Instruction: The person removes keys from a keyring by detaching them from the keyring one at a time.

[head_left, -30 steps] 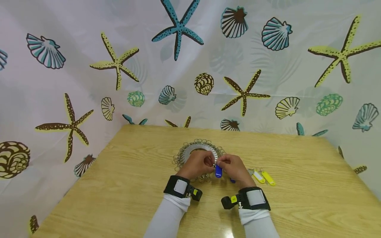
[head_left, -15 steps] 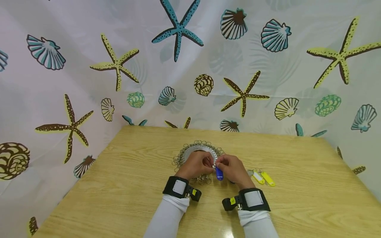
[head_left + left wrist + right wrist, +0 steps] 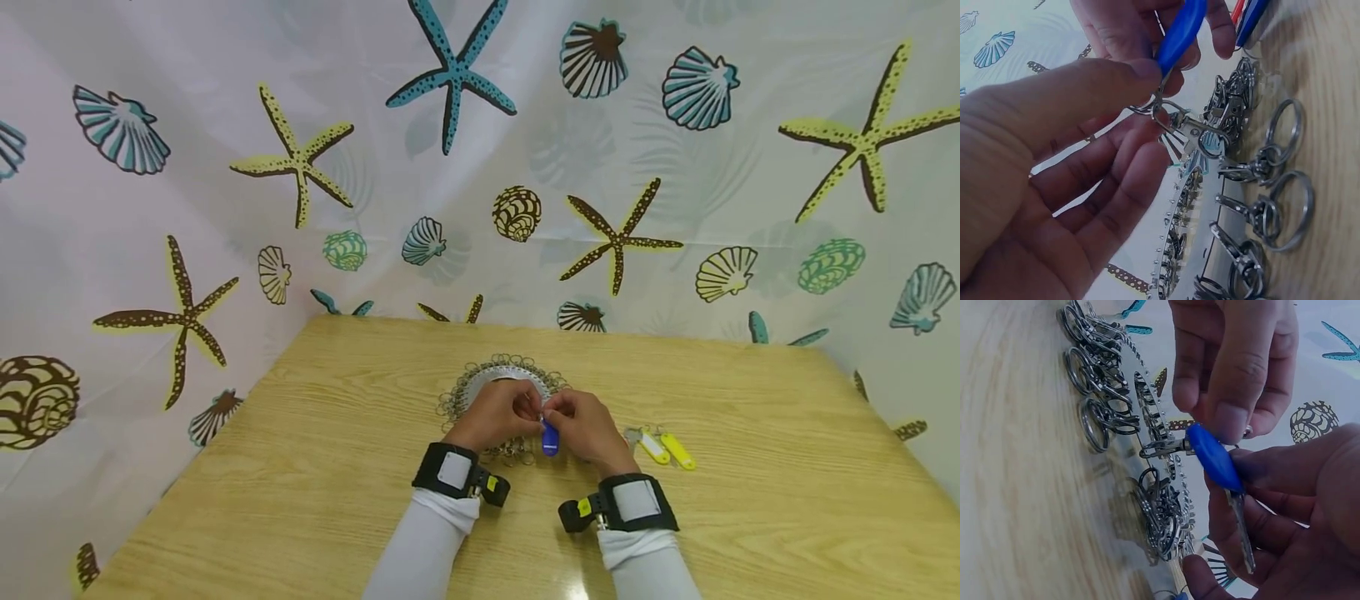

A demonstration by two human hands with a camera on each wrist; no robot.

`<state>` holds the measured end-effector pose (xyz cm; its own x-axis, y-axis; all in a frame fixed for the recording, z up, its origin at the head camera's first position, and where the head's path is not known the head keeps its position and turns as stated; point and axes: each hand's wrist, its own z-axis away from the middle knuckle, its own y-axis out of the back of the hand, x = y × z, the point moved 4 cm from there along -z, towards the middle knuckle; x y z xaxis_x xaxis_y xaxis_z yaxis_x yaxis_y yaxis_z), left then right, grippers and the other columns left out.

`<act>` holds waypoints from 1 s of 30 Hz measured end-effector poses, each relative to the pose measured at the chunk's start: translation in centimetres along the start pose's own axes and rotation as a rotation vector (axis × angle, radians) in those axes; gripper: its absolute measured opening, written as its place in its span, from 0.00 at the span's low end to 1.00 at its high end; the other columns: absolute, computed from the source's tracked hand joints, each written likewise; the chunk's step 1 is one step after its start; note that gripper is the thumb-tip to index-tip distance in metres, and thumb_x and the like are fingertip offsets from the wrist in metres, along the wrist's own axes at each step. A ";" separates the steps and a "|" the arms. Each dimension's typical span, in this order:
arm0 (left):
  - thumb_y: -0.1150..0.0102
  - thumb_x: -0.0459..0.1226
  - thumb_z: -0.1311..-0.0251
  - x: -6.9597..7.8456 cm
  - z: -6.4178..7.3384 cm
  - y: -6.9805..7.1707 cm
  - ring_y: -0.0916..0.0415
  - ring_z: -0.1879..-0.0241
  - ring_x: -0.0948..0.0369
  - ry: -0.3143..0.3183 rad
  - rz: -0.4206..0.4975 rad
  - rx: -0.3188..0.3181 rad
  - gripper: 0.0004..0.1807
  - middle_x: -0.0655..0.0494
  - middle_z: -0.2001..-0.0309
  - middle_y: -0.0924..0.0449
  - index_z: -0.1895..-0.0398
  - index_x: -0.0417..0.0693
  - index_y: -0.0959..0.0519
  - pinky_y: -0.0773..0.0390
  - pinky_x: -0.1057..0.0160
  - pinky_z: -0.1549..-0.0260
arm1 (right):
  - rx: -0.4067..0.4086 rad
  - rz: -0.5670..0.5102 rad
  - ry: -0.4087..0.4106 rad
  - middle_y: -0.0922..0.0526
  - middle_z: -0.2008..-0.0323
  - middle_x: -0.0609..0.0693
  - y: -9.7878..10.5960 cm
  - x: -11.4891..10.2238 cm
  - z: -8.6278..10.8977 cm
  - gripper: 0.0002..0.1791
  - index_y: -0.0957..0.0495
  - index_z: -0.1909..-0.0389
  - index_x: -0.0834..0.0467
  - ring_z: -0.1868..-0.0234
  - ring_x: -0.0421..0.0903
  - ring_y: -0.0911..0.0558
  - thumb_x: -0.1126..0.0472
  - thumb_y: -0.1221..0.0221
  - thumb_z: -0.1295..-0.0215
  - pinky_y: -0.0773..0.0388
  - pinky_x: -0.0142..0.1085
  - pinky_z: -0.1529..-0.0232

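A blue key tag (image 3: 551, 437) with a key (image 3: 1240, 532) hanging from it is pinched by my right hand (image 3: 592, 427). Thumb and fingers of my left hand (image 3: 495, 413) pinch the small metal ring (image 3: 1142, 109) at the tag's end. That ring lies against a silver snap hook (image 3: 1191, 131) on the edge of a round pale metal hoop (image 3: 474, 385). More snap hooks with split rings (image 3: 1291, 212) hang all round the hoop. Both hands cover part of its near side. Whether the small ring is threaded through the hook's ring, I cannot tell.
Two yellow key tags (image 3: 677, 451) lie on the wooden table (image 3: 315, 467) right of my right hand, with a key beside them. Another blue tag (image 3: 1252, 22) shows beyond the hoop in the left wrist view. A shell-printed cloth (image 3: 465, 275) hangs behind the table.
Both hands stay almost in place, the right fingers shifting slightly at the blue tag. A second blue tag seen under the right hand earlier is now hidden in the head view.
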<state>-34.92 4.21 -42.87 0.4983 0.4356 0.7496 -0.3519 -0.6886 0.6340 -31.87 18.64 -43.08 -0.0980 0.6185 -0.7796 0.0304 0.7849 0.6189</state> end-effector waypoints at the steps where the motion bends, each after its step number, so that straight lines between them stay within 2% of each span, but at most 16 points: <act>1: 0.28 0.32 0.49 0.0 0.0 0.0 0.22 0.68 0.66 0.011 0.004 -0.006 0.11 0.56 0.67 0.19 0.65 0.47 0.22 0.23 0.69 0.67 | 0.000 -0.002 0.000 0.19 0.69 0.51 0.0 0.0 0.0 0.04 0.20 0.65 0.61 0.68 0.45 0.23 0.65 0.42 0.34 0.29 0.38 0.66; 6: 0.31 0.31 0.46 -0.1 0.1 -0.3 0.23 0.67 0.64 0.056 -0.029 -0.041 0.11 0.55 0.66 0.20 0.60 0.46 0.21 0.24 0.67 0.66 | -0.016 -0.014 0.011 0.20 0.71 0.51 0.4 -0.1 0.2 0.04 0.21 0.65 0.61 0.69 0.45 0.25 0.66 0.43 0.33 0.31 0.38 0.67; 12: 0.32 0.36 0.44 -0.7 0.3 -1.0 0.25 0.68 0.67 0.110 -0.116 -0.114 0.07 0.62 0.68 0.20 0.63 0.48 0.17 0.25 0.68 0.68 | -0.072 -0.047 0.015 0.21 0.71 0.51 0.4 -0.1 0.7 0.03 0.22 0.65 0.62 0.71 0.45 0.26 0.68 0.44 0.33 0.32 0.37 0.68; 15: 0.34 0.40 0.41 -0.7 0.4 -1.0 0.25 0.69 0.69 0.105 -0.105 -0.141 0.06 0.64 0.69 0.20 0.63 0.50 0.15 0.25 0.68 0.69 | -0.094 -0.050 0.018 0.19 0.71 0.52 0.4 -0.1 0.9 0.03 0.22 0.64 0.62 0.70 0.45 0.24 0.67 0.45 0.32 0.30 0.37 0.67; 17: 0.38 0.42 0.37 -0.4 0.5 -0.9 0.27 0.73 0.68 0.088 -0.088 -0.152 0.08 0.62 0.70 0.20 0.63 0.47 0.15 0.27 0.68 0.71 | -0.101 -0.040 0.028 0.19 0.72 0.52 0.4 -0.1 0.9 0.03 0.23 0.64 0.61 0.71 0.44 0.23 0.67 0.45 0.32 0.29 0.38 0.67; 22: 0.46 0.43 0.31 -0.1 0.5 -0.4 0.31 0.77 0.66 0.068 -0.069 -0.137 0.14 0.53 0.70 0.19 0.63 0.45 0.15 0.31 0.67 0.74 | -0.121 -0.023 0.081 0.20 0.73 0.50 0.5 -0.2 0.6 0.04 0.23 0.63 0.60 0.73 0.44 0.25 0.66 0.46 0.30 0.31 0.38 0.69; 25: 0.45 0.43 0.32 -0.2 0.4 -0.3 0.27 0.73 0.67 0.075 -0.084 -0.125 0.11 0.57 0.67 0.17 0.61 0.48 0.16 0.28 0.67 0.71 | -0.136 -0.031 0.095 0.21 0.72 0.51 0.5 -0.4 0.5 0.05 0.24 0.61 0.62 0.74 0.44 0.27 0.66 0.47 0.30 0.32 0.38 0.70; 30: 0.42 0.42 0.34 0.0 0.2 -0.2 0.24 0.70 0.67 0.076 -0.097 -0.101 0.08 0.61 0.67 0.18 0.61 0.49 0.17 0.25 0.66 0.68 | -0.133 -0.028 0.081 0.19 0.68 0.52 0.8 -0.8 0.4 0.06 0.23 0.60 0.63 0.69 0.45 0.24 0.64 0.47 0.29 0.28 0.39 0.67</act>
<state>-34.68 4.22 -43.10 0.4741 0.5422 0.6937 -0.3851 -0.5809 0.7171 -31.32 18.77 -42.05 -0.1767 0.5872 -0.7899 -0.1048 0.7868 0.6083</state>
